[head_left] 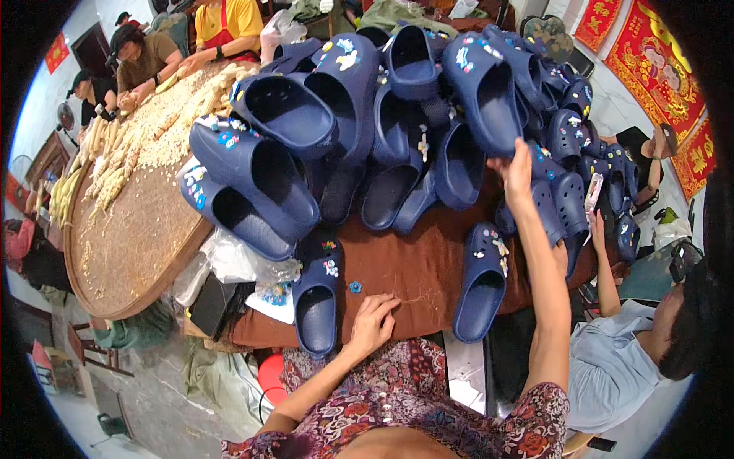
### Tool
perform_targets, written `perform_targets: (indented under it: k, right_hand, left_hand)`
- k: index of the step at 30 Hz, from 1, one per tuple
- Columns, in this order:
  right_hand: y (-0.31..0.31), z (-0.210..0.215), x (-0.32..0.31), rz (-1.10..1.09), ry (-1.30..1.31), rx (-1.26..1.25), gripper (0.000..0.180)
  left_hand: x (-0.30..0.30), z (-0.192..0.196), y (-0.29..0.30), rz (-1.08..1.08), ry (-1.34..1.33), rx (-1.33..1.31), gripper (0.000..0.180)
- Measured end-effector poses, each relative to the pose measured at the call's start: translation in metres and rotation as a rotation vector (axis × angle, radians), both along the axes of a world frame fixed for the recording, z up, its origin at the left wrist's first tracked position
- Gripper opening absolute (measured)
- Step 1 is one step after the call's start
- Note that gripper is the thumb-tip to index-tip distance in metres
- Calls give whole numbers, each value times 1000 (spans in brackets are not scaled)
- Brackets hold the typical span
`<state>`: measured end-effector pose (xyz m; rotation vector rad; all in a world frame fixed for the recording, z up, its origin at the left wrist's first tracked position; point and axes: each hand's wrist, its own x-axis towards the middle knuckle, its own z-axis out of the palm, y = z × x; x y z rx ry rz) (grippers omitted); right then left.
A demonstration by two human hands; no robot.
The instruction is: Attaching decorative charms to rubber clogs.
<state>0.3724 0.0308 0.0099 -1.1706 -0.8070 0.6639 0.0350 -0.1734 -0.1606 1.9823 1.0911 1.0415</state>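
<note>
A tall heap of navy clogs (394, 126) with colourful charms covers the far side of a table spread with brown cloth (413, 268). At the heap's right, my right hand (516, 174) is closed on the heel end of a clog (489, 99) with pale charms on its toe. My left hand (375, 321) rests on the cloth at the near edge, fingers apart and loosely bent, holding nothing. Just beyond it lies a small blue flower charm (355, 287). Single decorated clogs stand nearer me, one on the left (317, 294) and one on the right (482, 283).
To the left, a large round tray (134, 264) bears corn cobs and loose kernels, with people working behind it. Clear plastic bags (237, 256) and a black box (216, 308) sit by the left clog. A person in a light blue shirt (615, 363) reaches in at right.
</note>
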Motion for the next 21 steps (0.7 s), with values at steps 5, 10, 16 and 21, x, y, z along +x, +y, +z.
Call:
perform_targets:
  k: [5, 10, 16, 21]
  right_hand:
    - [56, 8, 41, 167, 118, -32, 40]
    - [97, 5, 66, 94, 387, -33, 44]
    - [95, -12, 50, -11, 466, -60, 42]
    - [94, -32, 87, 82, 446, -56, 33]
  left_hand:
    - [3, 2, 8, -33, -23, 24, 34]
    - [7, -3, 11, -22, -35, -23, 33]
    - [4, 0, 8, 7, -25, -16, 32]
    - [8, 0, 7, 6, -17, 17, 33]
